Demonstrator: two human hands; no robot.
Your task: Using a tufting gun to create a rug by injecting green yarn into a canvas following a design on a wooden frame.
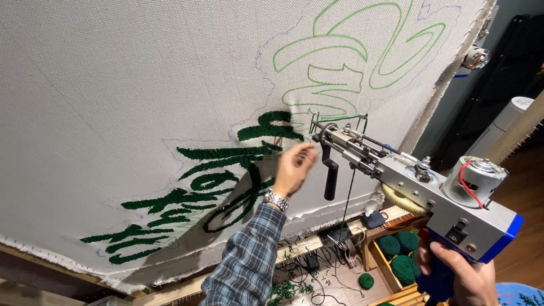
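A large white tufting cloth stretched on a wooden frame fills the view, with dark green tufted shapes low down and green outlined shapes higher up. My right hand grips the blue handle of a metal tufting gun, whose needle end touches the cloth. A green yarn strand feeds the gun's tip. My left hand, in a plaid sleeve with a metal wristwatch, hovers with loosely curled fingers beside the gun's black front grip, holding nothing.
Below the frame lie green yarn balls in a wooden crate, loose yarn scraps, cables and a power strip on the floor. A white cylinder device stands at the right beside the frame's edge.
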